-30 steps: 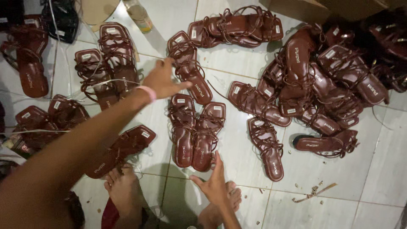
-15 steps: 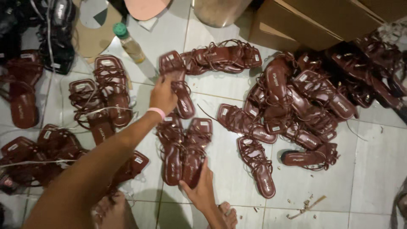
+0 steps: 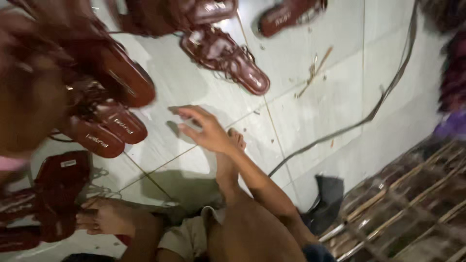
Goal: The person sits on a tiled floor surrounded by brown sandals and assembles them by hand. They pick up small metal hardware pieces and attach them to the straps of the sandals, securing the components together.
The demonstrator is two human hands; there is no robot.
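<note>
My right hand hovers open over the white tile floor, fingers spread and holding nothing, just above my foot. The nearest dark red strappy sandals are a pair to its left and a single one above it. My left arm is a large blur at the left edge, with a pink wristband. The left hand itself is too blurred to make out. My other foot rests on the floor at the lower left.
More dark red sandals lie at the top and lower left. A dark cable runs across the tiles. A wire rack and a dark cloth sit at the lower right. Small stick scraps lie on the floor.
The view has swung sharply down and right and is blurred. My right hand has lifted off the floor with fingers spread. My left arm now fills the left edge.
</note>
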